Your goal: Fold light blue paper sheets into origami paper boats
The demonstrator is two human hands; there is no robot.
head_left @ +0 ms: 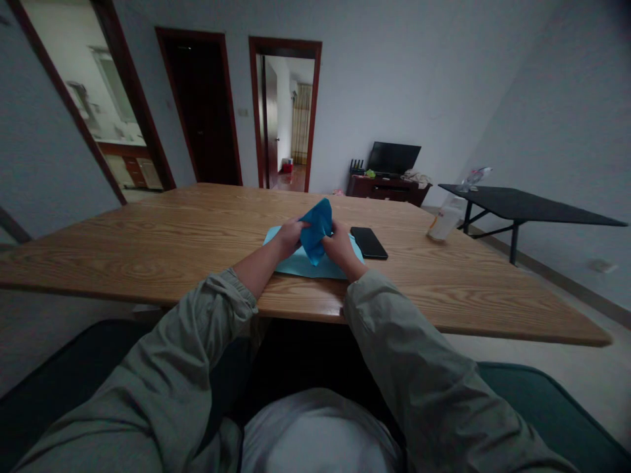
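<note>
Between my hands a folded piece of blue paper (318, 230) is held up on edge, tilted, with a pointed top. My left hand (290, 238) grips its left side, fingers closed on it. On its right side my right hand (339, 243) pinches it with thumb and fingers. Underneath lies a light blue sheet (308, 265) flat on the wooden table (162, 236), partly hidden by my hands and wrists. Just right of that sheet rests a black phone or small tablet (369, 243).
A translucent plastic container (445, 218) stands at the table's right side. Beyond it is a black folding table (532, 202) with a crumpled clear bag (476, 177) near its edge. Against the far wall, a monitor (393, 158) sits on a dark cabinet (387, 190). Green chairs flank me.
</note>
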